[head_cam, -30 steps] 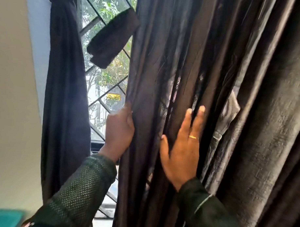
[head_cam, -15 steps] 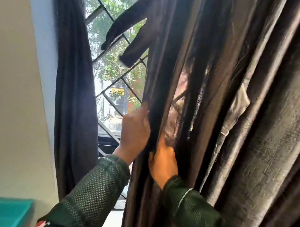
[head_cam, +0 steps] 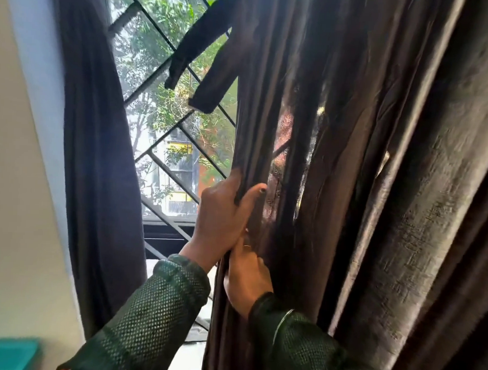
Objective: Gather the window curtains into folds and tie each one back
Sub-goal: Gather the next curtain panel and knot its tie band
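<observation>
Since the frame a second ago my right hand [head_cam: 248,279] has left its flat, straight-fingered press on the cloth and dropped in close under my left hand [head_cam: 222,220]; the two now touch. The head camera has also shifted, so the window sits higher and wider in view than before.

Head view. Left hand: gripping the leading edge of the dark brown, slightly shiny curtain [head_cam: 348,188]. Thumb lies along the front of the gathered fold, the other fingers go behind the edge and are hidden. Right hand: just below the left, fingers curled into the same bundle of folds, pinching the fabric; fingertips are buried in cloth, so I cannot tell how many folds they hold. Both forearms wear dark green mesh-textured sleeves [head_cam: 155,314].

The brown curtain hangs from the top of the frame to the bottom, filling the right half, its left edge drawn into narrow vertical pleats where my hands meet. Light shows through a thin patch just right of my left thumb.

A matching dark fabric tie-back strip [head_cam: 211,62] hangs off the curtain's upper left edge, across the window's black diamond-pattern grille [head_cam: 167,143].

Far left, a second dark curtain [head_cam: 97,152] hangs bunched against the cream wall [head_cam: 21,204]. A teal object [head_cam: 7,353] sits in the bottom left corner.
</observation>
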Action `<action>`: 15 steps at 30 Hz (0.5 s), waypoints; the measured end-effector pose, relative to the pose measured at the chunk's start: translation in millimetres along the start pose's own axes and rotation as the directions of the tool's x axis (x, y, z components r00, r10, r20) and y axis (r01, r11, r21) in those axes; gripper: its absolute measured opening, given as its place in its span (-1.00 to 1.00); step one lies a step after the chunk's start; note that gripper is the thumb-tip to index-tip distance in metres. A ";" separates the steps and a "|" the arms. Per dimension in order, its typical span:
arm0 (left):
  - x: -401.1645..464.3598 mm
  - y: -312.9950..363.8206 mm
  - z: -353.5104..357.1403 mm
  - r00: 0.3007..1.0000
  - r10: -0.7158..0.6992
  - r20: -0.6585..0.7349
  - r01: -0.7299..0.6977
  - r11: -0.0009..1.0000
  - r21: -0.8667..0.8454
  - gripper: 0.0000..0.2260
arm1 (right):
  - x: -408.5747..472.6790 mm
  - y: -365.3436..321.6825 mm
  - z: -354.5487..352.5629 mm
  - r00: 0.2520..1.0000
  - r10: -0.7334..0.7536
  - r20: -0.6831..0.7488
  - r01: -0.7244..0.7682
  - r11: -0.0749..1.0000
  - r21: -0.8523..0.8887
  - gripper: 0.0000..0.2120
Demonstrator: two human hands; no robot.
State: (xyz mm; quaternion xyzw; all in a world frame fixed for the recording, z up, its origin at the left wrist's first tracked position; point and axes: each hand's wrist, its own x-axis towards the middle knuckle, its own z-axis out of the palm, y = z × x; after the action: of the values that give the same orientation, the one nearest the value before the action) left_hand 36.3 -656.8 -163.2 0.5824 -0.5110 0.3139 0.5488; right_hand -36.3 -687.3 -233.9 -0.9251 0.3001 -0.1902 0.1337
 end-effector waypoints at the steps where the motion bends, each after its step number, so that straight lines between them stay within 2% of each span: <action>1: 1.0 -2.7 0.5 1.000 0.004 -0.003 -0.004 1.000 0.031 -0.79 | -0.9 2.8 -0.2 0.999 -0.033 0.016 0.032 0.999 0.023 -0.27; 3: 4.4 -11.0 -0.6 1.000 0.009 -0.029 -0.006 0.996 0.092 -0.91 | -7.1 6.9 -3.2 0.990 -0.143 -0.015 0.143 0.984 0.106 -0.10; 4: 6.6 -15.9 -2.6 0.999 0.001 -0.044 0.004 0.993 0.121 -0.93 | -10.2 8.3 -7.0 0.968 -0.222 -0.116 0.232 0.969 0.088 -0.07; 5: 8.4 -21.2 -4.6 0.999 -0.008 -0.054 0.016 0.989 0.145 -0.93 | -12.2 10.5 -12.3 0.921 -0.289 -0.262 0.301 0.954 0.007 -0.08; 6: 9.9 -26.6 -6.5 0.998 -0.015 -0.061 0.025 0.986 0.164 -0.93 | -13.0 13.5 -18.7 0.839 -0.336 -0.428 0.329 0.940 -0.092 -0.11; 8: 11.8 -34.5 -8.1 0.997 -0.046 -0.068 0.058 0.982 0.179 -0.91 | -11.6 20.4 -36.4 0.681 -0.320 -0.658 0.260 0.947 -0.191 -0.15; 9: 12.4 -36.7 -8.0 0.995 -0.065 -0.069 0.076 0.980 0.183 -0.89 | -9.1 24.2 -45.0 0.636 -0.264 -0.725 0.203 0.964 -0.173 -0.15; 11: 12.2 -37.2 -4.3 0.995 -0.072 -0.065 0.083 0.979 0.185 -0.87 | -3.4 31.7 -59.9 0.616 -0.082 -0.784 0.086 0.996 -0.036 -0.10; 13: 10.2 -33.1 1.6 0.996 -0.066 -0.065 0.076 0.984 0.163 -0.88 | 1.6 40.9 -63.5 0.655 0.079 -0.752 0.055 0.987 0.151 -0.05; 15: 7.6 -27.0 8.0 0.996 -0.058 -0.072 0.067 0.989 0.134 -0.91 | 2.6 48.6 -59.4 0.719 0.171 -0.673 0.087 0.939 0.333 -0.07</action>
State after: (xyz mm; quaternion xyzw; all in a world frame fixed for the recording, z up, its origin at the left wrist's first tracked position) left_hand 62.2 -669.7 -166.4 0.6231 -0.4510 0.3503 0.5345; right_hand -84.6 -734.9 -197.8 -0.7415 0.3117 -0.5680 0.1742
